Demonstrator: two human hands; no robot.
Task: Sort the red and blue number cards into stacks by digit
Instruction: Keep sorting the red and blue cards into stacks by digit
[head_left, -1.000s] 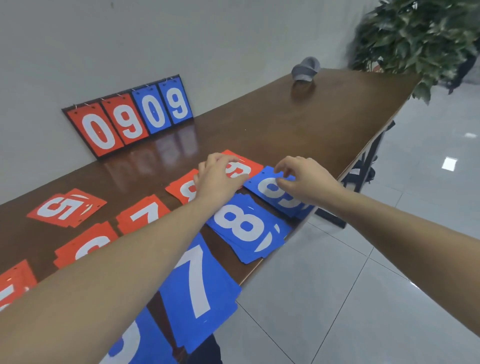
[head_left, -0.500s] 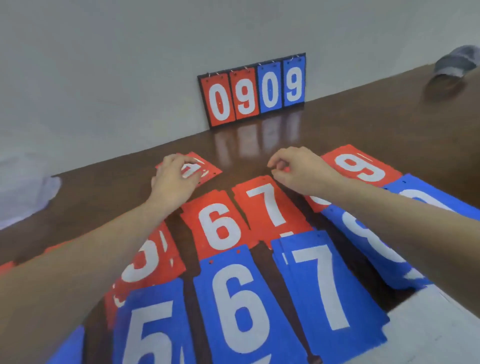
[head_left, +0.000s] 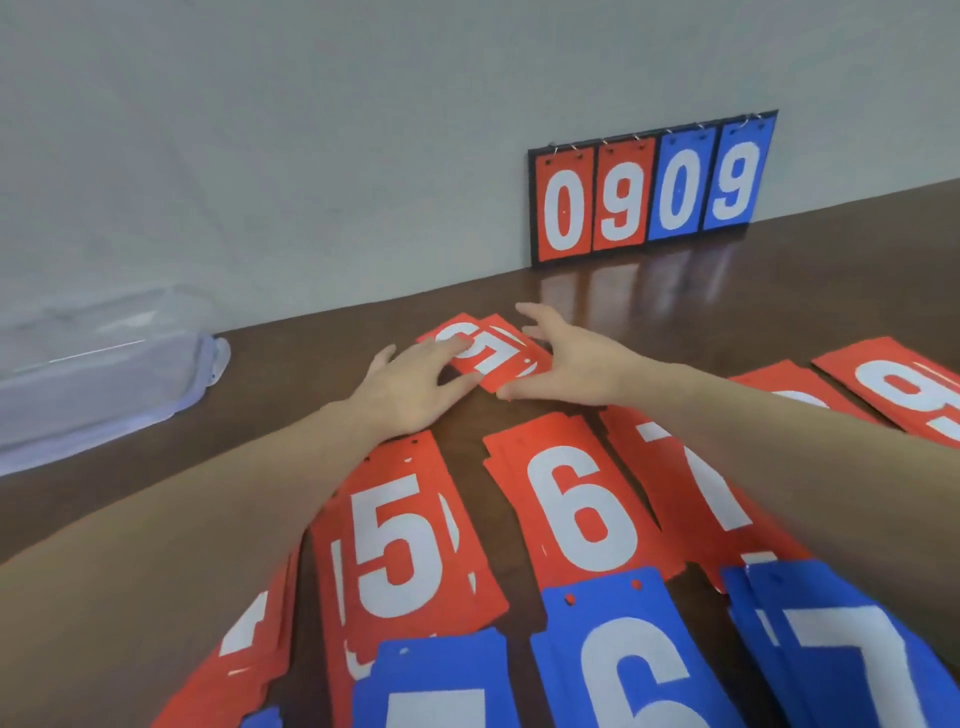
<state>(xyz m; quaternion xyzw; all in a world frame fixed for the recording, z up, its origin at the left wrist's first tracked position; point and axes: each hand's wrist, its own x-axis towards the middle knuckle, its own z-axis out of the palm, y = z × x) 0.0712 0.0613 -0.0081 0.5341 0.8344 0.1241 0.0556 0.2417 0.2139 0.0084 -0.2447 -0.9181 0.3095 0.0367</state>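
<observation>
Left hand (head_left: 410, 384) lies with fingers spread on the small red card pile (head_left: 488, 353), which sits beyond the red 6 stack (head_left: 576, 504). Right hand (head_left: 576, 364), fingers apart, cups that pile's right edge, thumb beneath its near corner.

Scoreboard (head_left: 652, 189) stands at the back of the table (head_left: 311, 353), against the wall. Small card pile (head_left: 488, 353) lies mid-table between left hand (head_left: 415, 384) and right hand (head_left: 576, 364). Nearer: stacks of 5 (head_left: 400, 540), 6 (head_left: 582, 504) and 7 (head_left: 696, 488), left to right; plastic tray (head_left: 98, 369) far left.
</observation>
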